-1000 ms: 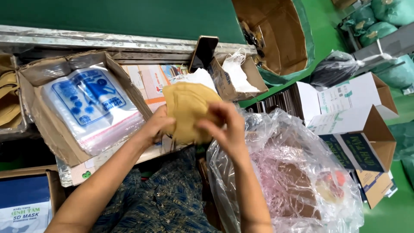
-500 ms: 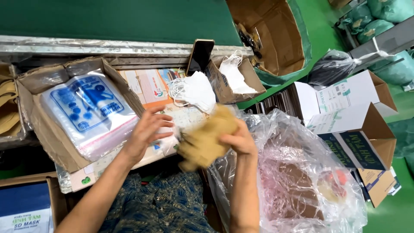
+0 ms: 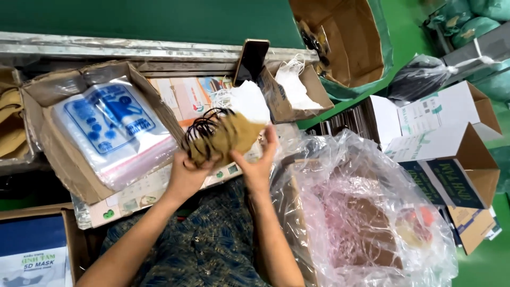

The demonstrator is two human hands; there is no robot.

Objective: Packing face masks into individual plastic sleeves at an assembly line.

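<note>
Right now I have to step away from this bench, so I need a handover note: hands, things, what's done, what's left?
Left hand and right hand together grip a stack of tan face masks with black ear loops, over the bench.
White masks lie just behind; zip bags sit in the cardboard box at left; a clear plastic bag is at right.
Done: stack gathered.
Left: it is not yet in a bag.

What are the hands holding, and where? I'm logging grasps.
Both hands, left hand and right hand, hold a stack of tan masks by its lower edge.
</note>
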